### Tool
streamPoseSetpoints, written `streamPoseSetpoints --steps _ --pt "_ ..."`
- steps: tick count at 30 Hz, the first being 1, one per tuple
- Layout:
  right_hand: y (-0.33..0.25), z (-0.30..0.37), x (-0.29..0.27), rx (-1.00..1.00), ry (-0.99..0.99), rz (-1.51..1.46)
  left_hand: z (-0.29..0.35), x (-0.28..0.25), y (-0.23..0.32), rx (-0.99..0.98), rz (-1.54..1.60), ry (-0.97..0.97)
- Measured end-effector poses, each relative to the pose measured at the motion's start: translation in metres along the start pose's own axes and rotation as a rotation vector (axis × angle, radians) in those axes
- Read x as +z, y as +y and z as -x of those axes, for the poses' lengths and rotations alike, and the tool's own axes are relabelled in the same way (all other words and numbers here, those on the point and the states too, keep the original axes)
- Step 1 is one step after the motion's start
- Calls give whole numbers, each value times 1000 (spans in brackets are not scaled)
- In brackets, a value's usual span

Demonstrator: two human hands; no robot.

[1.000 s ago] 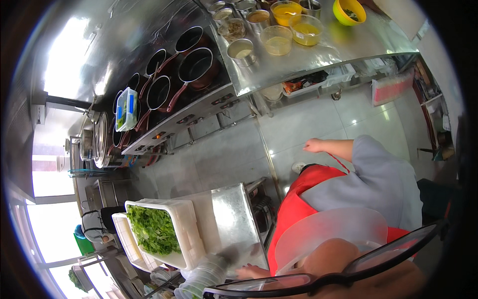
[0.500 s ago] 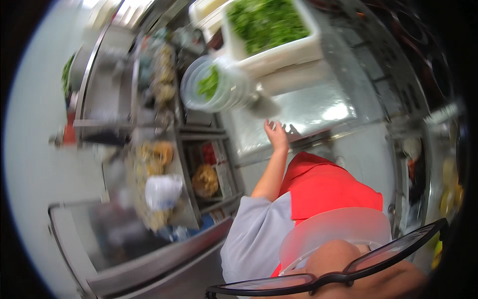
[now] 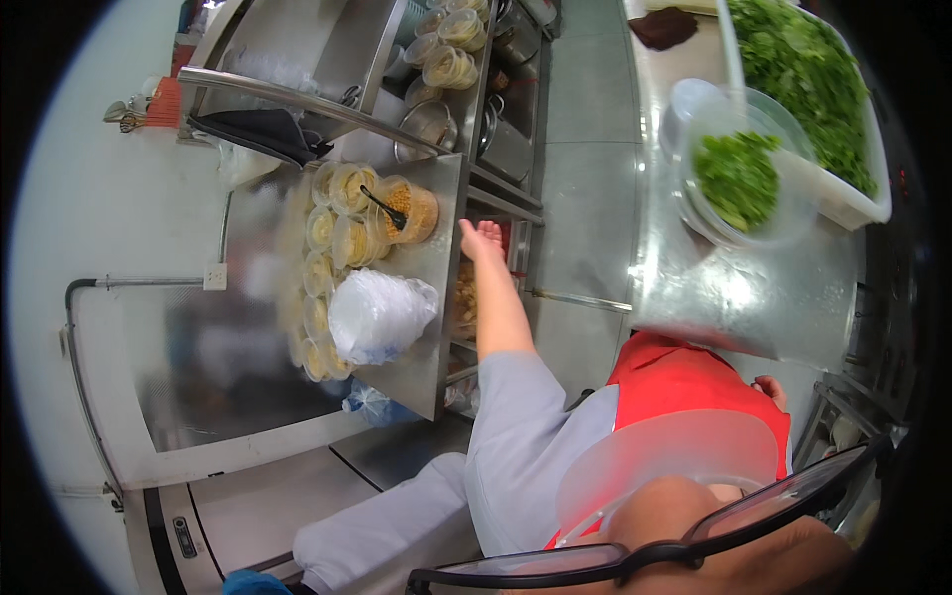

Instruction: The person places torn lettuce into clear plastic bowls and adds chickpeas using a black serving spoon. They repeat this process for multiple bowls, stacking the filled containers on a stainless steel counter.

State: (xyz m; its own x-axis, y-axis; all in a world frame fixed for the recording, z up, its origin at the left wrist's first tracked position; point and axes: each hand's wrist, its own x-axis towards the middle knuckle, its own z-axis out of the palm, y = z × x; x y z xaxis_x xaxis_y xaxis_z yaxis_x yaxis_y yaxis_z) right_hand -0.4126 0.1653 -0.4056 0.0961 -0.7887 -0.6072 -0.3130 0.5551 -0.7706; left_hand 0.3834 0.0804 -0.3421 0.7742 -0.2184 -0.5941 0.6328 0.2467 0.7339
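My left hand (image 3: 482, 240) reaches out at the edge of a steel counter (image 3: 421, 342), fingers stretched and nothing in them. Closest to it on that counter is a clear tub of orange-yellow bits (image 3: 416, 220) with a black spoon (image 3: 387, 206) in it. Several round clear tubs of pale food (image 3: 349, 188) crowd behind, some stacked. A white plastic-wrapped bundle (image 3: 382, 315) lies nearer me on the same counter. My right hand (image 3: 772, 390) shows only in part beside my red apron, its fingers mostly hidden.
On the steel worktop (image 3: 729, 297) at right stand nested clear tubs with green leaves (image 3: 736, 178) and a white bin of chopped greens (image 3: 808, 94). Shelves with a steel pot (image 3: 428, 129) lie ahead left. A grey-clothed limb (image 3: 397, 516) shows at lower left.
The view has swung left. My left hand has moved from near the worktop with the greens to the counter with the food tubs. Part of my right hand has come into view.
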Motion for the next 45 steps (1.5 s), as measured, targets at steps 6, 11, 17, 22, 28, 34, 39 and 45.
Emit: streamPoseSetpoints --steps 6,11,17,22,28,34,39,45 --pt "-133 -6 81 -304 -52 358 -124 -17 125 -44 -24 133" --pt "-204 -9 108 -403 3 499 -153 -23 145 -112 94 119" --pt "-234 -27 130 -615 -201 564 -123 -41 129 -199 209 26" --pt "-259 -41 119 -712 -401 617 10 -73 28 -145 120 -98" --pt "-249 -48 58 -765 -541 618 200 -116 -69 -172 -282 -314" --pt "-206 -53 -27 -445 -539 328 331 -103 -142 -438 -641 -608" --pt "-196 -48 -77 -252 -333 -117 399 -23 -233 -326 -1121 -726" --pt "-194 -48 -121 -398 -2 150 439 46 -295 -371 -832 -876"
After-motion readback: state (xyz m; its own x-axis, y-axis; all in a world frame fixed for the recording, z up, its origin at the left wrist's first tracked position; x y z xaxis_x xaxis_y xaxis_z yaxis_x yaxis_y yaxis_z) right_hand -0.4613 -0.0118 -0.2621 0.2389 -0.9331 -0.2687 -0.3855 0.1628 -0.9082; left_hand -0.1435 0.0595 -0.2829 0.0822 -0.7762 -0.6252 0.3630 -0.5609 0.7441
